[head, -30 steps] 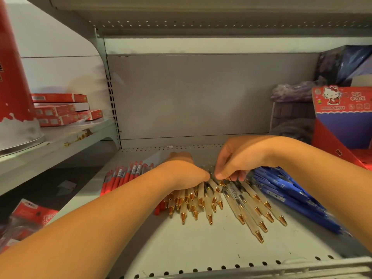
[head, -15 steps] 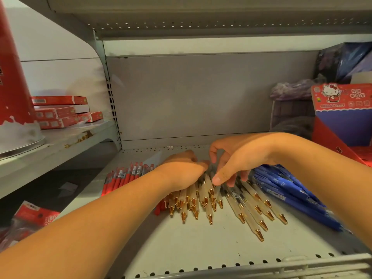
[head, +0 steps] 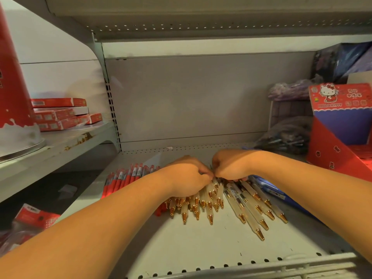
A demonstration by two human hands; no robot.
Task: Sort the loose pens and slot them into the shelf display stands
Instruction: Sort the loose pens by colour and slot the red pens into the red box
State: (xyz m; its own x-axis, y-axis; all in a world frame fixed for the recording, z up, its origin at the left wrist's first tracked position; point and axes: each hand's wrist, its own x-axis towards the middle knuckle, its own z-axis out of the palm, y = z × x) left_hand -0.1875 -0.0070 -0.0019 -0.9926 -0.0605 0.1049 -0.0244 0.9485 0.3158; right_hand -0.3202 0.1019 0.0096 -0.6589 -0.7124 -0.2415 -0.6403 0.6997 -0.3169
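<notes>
Gold-tipped pens (head: 209, 200): we are seeing them lying on the grey shelf (head: 201, 250), tips pointing toward the camera. Most are bunching together, and a few are fanning out loose on the bunch's right.
Left hand (head: 187, 178): it is lying over the back half of the gold-tipped pens, fingers curling round the bunch and gripping it.
Right hand (head: 231, 166): it is touching the left hand just behind the gold-tipped pens, fingers curling down onto their back ends. We are reading this as a pinch on them, though the fingertips are hiding from us.
Red pens (head: 124, 178): they are lying in a row just left of the gold-tipped pens.
Blue pens (head: 271, 191): they are lying just right of the gold-tipped pens.
Hello Kitty display stand (head: 342, 121): it is standing well to the right of the gold-tipped pens, further back.
Red boxes (head: 58, 113): they are lying stacked well to the left of the gold-tipped pens, higher up.
</notes>
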